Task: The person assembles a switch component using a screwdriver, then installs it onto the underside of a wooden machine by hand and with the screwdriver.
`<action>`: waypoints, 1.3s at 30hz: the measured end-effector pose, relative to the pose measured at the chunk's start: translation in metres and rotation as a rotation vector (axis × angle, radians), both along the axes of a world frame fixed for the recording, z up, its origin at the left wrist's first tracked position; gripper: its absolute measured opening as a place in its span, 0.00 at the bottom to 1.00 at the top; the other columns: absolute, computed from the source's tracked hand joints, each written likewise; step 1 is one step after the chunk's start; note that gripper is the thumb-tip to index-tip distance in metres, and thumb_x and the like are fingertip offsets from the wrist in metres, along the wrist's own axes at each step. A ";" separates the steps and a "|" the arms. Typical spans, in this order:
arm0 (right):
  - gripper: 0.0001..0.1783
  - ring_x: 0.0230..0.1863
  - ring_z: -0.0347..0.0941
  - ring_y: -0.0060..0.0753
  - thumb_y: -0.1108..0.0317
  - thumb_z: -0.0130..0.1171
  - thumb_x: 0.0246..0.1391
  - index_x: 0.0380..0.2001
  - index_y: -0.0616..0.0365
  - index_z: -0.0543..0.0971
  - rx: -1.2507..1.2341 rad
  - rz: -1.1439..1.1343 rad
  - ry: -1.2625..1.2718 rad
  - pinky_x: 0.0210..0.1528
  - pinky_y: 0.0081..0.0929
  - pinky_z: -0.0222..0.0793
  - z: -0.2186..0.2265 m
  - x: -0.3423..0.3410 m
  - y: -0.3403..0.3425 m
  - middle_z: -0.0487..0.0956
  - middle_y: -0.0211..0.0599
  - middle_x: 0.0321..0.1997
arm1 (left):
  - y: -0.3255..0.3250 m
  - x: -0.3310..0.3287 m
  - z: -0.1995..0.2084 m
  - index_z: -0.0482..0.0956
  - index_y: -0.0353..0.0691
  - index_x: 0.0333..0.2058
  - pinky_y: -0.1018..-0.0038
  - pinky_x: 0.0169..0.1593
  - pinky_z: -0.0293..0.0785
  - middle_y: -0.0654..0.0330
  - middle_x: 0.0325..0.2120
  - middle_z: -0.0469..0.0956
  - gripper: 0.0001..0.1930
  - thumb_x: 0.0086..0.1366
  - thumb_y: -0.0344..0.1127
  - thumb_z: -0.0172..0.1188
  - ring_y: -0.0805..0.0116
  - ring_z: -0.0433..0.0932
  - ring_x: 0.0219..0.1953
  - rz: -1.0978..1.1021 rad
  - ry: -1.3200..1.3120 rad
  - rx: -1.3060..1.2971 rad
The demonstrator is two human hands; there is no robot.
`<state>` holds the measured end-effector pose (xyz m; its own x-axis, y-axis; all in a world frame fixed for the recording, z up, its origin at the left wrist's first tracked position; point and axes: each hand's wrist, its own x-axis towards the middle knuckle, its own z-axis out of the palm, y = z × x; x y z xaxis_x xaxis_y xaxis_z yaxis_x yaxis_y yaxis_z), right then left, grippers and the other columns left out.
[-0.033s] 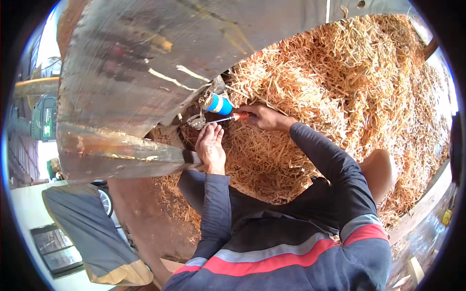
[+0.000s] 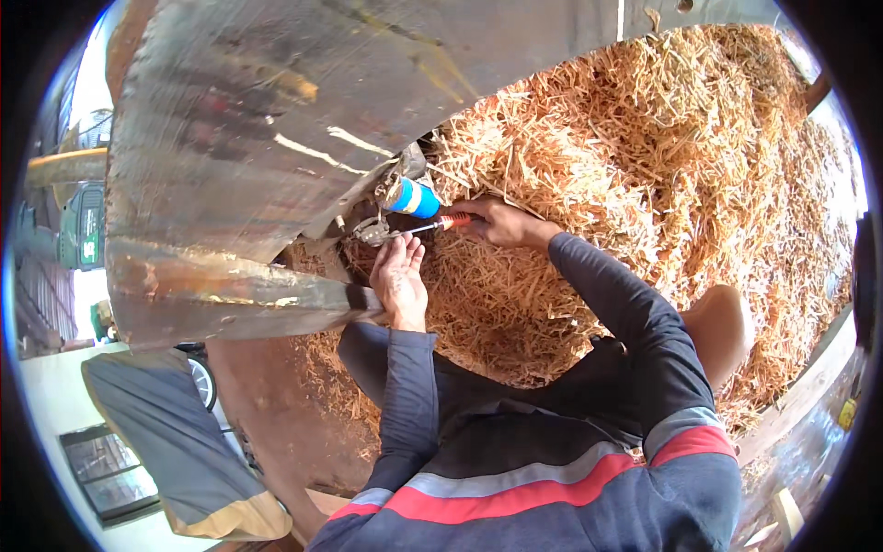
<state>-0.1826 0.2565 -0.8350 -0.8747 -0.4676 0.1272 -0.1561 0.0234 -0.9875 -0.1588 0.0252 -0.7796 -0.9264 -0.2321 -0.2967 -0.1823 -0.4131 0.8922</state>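
My right hand (image 2: 501, 224) is closed around the red handle of a screwdriver (image 2: 455, 221), whose thin metal shaft points left. The shaft's tip reaches a small greyish metal fitting (image 2: 372, 231) under the edge of a large metal body (image 2: 267, 120). Just below that fitting, my left hand (image 2: 401, 283) is raised palm up with its fingers stretched out close together. Its fingertips lie by the shaft; whether they touch it or the fitting I cannot tell. A blue cylinder (image 2: 413, 198) with a pale band sits right above the shaft.
Wood shavings (image 2: 635, 166) are heaped right of the metal body and around my legs. A tapering metal arm (image 2: 239, 294) juts out left of my left hand. A grey-and-tan cover (image 2: 175, 442) is draped at the lower left, and a green case (image 2: 85, 225) stands far left.
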 end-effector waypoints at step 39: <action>0.22 0.28 0.72 0.17 0.46 0.61 0.60 0.42 0.55 0.83 -0.281 0.201 -0.359 0.32 0.22 0.66 -0.021 -0.043 -0.042 0.81 0.26 0.28 | -0.007 -0.004 0.017 0.79 0.30 0.41 0.70 0.38 0.82 0.52 0.32 0.83 0.11 0.65 0.31 0.65 0.64 0.83 0.31 0.138 -0.005 -0.350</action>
<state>-0.2261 0.2146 -0.8557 -0.7824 -0.6224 -0.0199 0.2205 -0.2471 -0.9436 -0.1632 0.0184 -0.7623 -0.8780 -0.4430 -0.1814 -0.1504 -0.1044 0.9831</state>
